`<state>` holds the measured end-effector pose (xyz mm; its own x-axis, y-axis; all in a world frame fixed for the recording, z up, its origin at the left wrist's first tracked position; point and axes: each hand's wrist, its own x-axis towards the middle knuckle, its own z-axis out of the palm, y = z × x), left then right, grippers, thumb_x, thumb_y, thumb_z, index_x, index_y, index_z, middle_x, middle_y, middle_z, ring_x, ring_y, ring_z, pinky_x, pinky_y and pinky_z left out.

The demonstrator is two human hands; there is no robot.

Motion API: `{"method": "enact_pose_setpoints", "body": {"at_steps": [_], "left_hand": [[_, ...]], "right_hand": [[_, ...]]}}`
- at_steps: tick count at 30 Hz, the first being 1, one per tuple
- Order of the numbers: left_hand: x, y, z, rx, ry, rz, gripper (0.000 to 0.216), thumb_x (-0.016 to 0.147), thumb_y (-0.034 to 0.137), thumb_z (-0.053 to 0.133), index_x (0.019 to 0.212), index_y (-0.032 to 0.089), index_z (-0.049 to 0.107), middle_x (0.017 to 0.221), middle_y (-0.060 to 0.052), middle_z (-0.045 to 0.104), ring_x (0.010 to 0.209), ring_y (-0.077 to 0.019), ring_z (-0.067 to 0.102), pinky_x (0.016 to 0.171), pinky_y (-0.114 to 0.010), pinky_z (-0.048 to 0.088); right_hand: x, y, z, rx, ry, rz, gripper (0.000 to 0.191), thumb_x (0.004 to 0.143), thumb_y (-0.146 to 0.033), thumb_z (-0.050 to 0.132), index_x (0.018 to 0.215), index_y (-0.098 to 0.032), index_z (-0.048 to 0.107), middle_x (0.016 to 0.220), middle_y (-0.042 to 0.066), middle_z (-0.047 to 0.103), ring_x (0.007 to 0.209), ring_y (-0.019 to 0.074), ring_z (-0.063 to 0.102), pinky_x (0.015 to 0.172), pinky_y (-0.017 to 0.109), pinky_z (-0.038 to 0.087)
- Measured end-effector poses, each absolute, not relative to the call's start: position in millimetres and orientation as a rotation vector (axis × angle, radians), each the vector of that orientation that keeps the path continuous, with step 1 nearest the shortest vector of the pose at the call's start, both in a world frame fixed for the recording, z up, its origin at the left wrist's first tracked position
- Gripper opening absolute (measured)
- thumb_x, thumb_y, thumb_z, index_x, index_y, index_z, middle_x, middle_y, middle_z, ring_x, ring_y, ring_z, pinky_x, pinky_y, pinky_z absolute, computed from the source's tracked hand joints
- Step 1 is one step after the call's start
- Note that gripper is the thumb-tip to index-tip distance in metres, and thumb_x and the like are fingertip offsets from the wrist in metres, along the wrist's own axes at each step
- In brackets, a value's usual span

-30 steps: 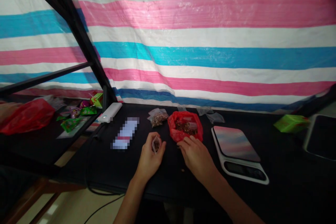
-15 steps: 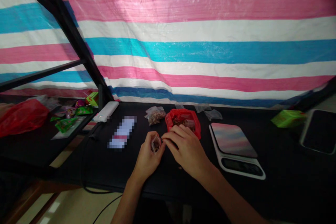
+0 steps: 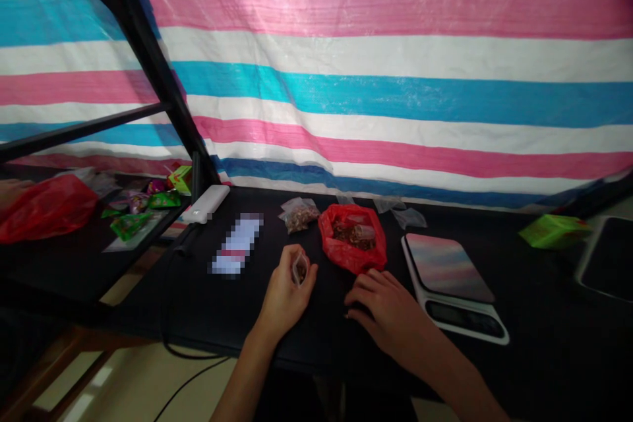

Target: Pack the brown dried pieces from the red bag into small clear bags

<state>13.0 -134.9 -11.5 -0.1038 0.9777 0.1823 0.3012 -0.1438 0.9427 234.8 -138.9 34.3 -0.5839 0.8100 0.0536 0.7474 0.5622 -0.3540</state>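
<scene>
My left hand (image 3: 287,293) is closed round a small clear plastic bag (image 3: 299,268) with brown bits inside, held upright just above the black table (image 3: 544,316). My right hand (image 3: 388,306) rests on the table in front of a red plastic bag (image 3: 353,241) full of brown pieces. Its fingers curl down to the tabletop, and I cannot make out whether anything is under them. A filled clear bag (image 3: 298,214) lies behind my left hand.
A kitchen scale (image 3: 452,287) sits right of my right hand. Empty clear bags (image 3: 400,214) lie by the striped tarp. A white power bank (image 3: 206,204), a green box (image 3: 551,231), a cable, a black frame post, and candy with a red bag (image 3: 47,208) on the left table.
My right hand went from the red bag to the small bag in my left hand, then drew back down onto the table near the front of the red bag.
</scene>
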Motion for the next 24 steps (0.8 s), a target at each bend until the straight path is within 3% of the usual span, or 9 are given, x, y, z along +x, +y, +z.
{"method": "enact_pose_setpoints", "body": {"at_steps": [7, 12, 16, 20, 24], "left_hand": [[13, -136, -11, 1.498, 1.439, 1.265, 0.018, 0.095, 0.034, 0.057, 0.104, 0.024, 0.045, 0.082, 0.004, 0.056, 0.071, -0.0118, 0.057, 0.068, -0.023, 0.045], [14, -139, -6, 1.577, 1.374, 1.228, 0.017, 0.093, 0.03, 0.059, 0.102, 0.023, 0.047, 0.083, 0.004, 0.055, 0.073, -0.0119, 0.055, 0.068, -0.023, 0.044], [14, -141, -4, 1.566, 1.296, 1.235, 0.024, 0.09, 0.027, 0.062, 0.109, 0.022, 0.048, 0.092, 0.002, 0.06, 0.08, -0.0134, 0.059, 0.073, -0.024, 0.047], [14, -142, -7, 1.51, 1.302, 1.254, 0.025, 0.091, 0.031, 0.063, 0.109, 0.023, 0.047, 0.088, 0.003, 0.059, 0.075, -0.0126, 0.057, 0.071, -0.024, 0.046], [15, -140, -5, 1.519, 1.375, 1.28, 0.019, 0.093, 0.033, 0.059, 0.104, 0.024, 0.047, 0.08, 0.004, 0.055, 0.068, -0.0124, 0.055, 0.066, -0.023, 0.043]], "right_hand": [[220, -139, 33, -1.245, -2.634, 0.461, 0.009, 0.092, -0.019, 0.069, 0.089, -0.026, 0.073, 0.096, 0.001, 0.071, 0.1, 0.0223, 0.062, 0.094, 0.04, 0.042], [195, -127, 66, -1.098, -2.38, 0.356, 0.013, 0.1, -0.024, 0.06, 0.103, -0.027, 0.072, 0.101, 0.002, 0.07, 0.102, 0.0209, 0.06, 0.095, 0.038, 0.041], [173, -122, 85, -0.919, -2.449, 0.345, 0.018, 0.1, -0.019, 0.058, 0.107, -0.027, 0.072, 0.102, 0.003, 0.07, 0.098, 0.0207, 0.06, 0.091, 0.037, 0.042], [183, -110, 84, -0.884, -2.41, 0.424, 0.027, 0.102, -0.016, 0.052, 0.117, -0.028, 0.07, 0.11, 0.003, 0.071, 0.104, 0.0191, 0.062, 0.096, 0.036, 0.043], [225, -68, 70, -1.054, -2.328, 0.307, 0.025, 0.101, -0.02, 0.052, 0.114, -0.026, 0.073, 0.116, 0.005, 0.073, 0.111, 0.0219, 0.063, 0.1, 0.038, 0.044]]}}
